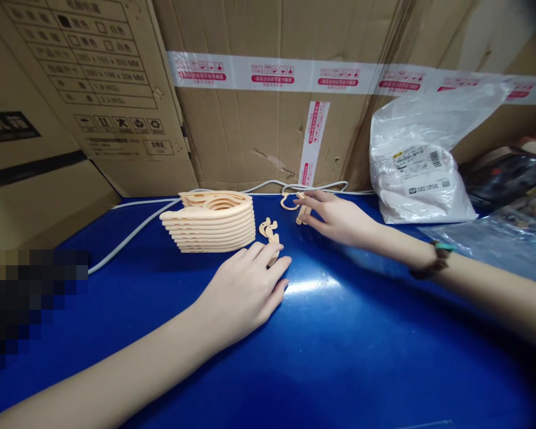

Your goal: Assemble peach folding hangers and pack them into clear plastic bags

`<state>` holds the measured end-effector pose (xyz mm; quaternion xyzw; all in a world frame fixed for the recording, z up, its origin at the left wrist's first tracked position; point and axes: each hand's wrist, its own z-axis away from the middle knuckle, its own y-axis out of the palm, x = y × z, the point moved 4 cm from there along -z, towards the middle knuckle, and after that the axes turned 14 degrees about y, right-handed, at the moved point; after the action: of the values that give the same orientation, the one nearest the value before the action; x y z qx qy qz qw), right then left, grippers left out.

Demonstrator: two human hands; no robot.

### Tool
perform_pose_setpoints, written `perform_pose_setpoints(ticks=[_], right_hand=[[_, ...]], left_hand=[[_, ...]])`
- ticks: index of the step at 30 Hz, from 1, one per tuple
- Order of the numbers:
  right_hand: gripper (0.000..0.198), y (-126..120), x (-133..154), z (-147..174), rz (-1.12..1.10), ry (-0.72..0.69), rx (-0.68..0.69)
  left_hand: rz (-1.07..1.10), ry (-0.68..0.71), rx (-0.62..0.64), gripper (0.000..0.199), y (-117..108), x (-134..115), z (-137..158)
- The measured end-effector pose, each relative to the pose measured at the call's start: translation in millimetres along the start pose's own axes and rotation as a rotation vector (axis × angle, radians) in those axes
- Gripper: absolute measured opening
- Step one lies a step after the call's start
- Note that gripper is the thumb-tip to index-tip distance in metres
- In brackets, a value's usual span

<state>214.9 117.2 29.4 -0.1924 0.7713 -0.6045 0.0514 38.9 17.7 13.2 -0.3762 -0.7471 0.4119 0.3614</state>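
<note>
My left hand lies low over the table, its fingers curled on a small beige plastic piece that is partly hidden beneath them. Just beyond the fingertips are beige hook-shaped pieces. My right hand reaches in from the right, with fingertips and thumb on short beige plastic bars; the fingers cover part of them. Beside these lies an open beige hook, like a hanger's. Left of both hands stands a neat stack of flat, curved beige plastic pieces, resembling folded hangers.
The blue tabletop ends at cardboard boxes behind and at left. A white cable runs along the back. At right are a white plastic bag with a label and clear plastic film. A pixelated dark patch covers the left edge.
</note>
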Motion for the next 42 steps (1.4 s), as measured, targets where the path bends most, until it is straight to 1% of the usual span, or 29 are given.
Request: perform_pose_setpoints(ticks=[2, 3, 6, 9, 12, 16, 18, 19, 21, 22, 25, 26, 30, 33, 35, 37, 39, 42], right_hand=[[0.041, 6.4, -10.7, -13.7, 0.017, 0.063, 0.002], [0.041, 9.3, -13.4, -17.3, 0.016, 0.069, 0.007], [0.034, 13.9, -14.4, -15.0, 0.005, 0.031, 0.028], [0.024, 11.7, -10.9, 2.4, -0.004, -0.027, 0.049], [0.017, 3.3, -6.3, 27.9, -0.001, -0.085, 0.073], [0.020, -11.7, 3.4, 61.5, -0.055, -0.253, 0.214], [0.022, -18.9, 6.0, 70.7, -0.106, -0.294, 0.284], [0.023, -21.7, 6.0, 71.7, -0.121, -0.289, 0.300], [0.024, -25.0, 3.9, 65.9, -0.106, -0.244, 0.278], [0.025, -25.5, 2.2, 59.2, -0.076, -0.218, 0.239], [0.025, -21.2, -2.6, 26.8, 0.072, -0.176, 0.087], [0.024, -17.2, -3.8, 13.2, 0.131, -0.175, 0.056], [0.030, 4.5, -6.3, -42.3, 0.184, -0.166, 0.037], [0.033, 19.7, -3.9, -70.1, 0.212, -0.167, 0.035], [0.031, 26.1, -2.0, -78.2, 0.227, -0.158, 0.033], [0.028, 28.7, -1.0, -78.1, 0.232, -0.144, 0.033], [0.026, 27.8, -1.6, -71.1, 0.222, -0.124, 0.033], [0.021, 21.4, -5.0, -51.1, 0.179, -0.066, 0.036]], left_hand=[[-0.019, -0.015, 0.030, 0.027, 4.7, 1.3, 1.3], [-0.029, -0.017, 0.037, 0.027, 6.4, 1.8, 2.1], [-0.066, -0.018, 0.037, 0.025, 9.1, 3.4, 4.7], [-0.099, -0.025, 0.038, 0.024, 10.2, 5.0, 6.6], [-0.125, -0.040, 0.037, 0.027, 10.5, 5.7, 7.1], [-0.148, -0.044, 0.017, 0.029, 10.4, 5.4, 6.1], [-0.154, -0.043, 0.015, 0.028, 10.6, 5.1, 5.6], [-0.157, -0.044, 0.016, 0.028, 10.8, 4.9, 5.5], [-0.158, -0.049, 0.024, 0.029, 11.2, 4.5, 5.3], [-0.156, -0.051, 0.030, 0.029, 11.4, 4.1, 5.3], [-0.148, -0.060, 0.050, 0.029, 11.3, 3.6, 5.1], [-0.146, -0.064, 0.055, 0.029, 11.1, 3.6, 5.0], [-0.127, -0.071, 0.041, 0.030, 9.3, 4.9, 4.2], [-0.111, -0.075, 0.044, 0.033, 8.8, 6.4, 3.7], [-0.110, -0.083, 0.069, 0.035, 9.0, 7.4, 3.7], [-0.100, -0.098, 0.089, 0.035, 8.8, 8.3, 4.0], [-0.072, -0.109, 0.090, 0.034, 7.8, 8.9, 4.2], [-0.014, -0.101, 0.047, 0.032, 4.4, 8.1, 3.6]])
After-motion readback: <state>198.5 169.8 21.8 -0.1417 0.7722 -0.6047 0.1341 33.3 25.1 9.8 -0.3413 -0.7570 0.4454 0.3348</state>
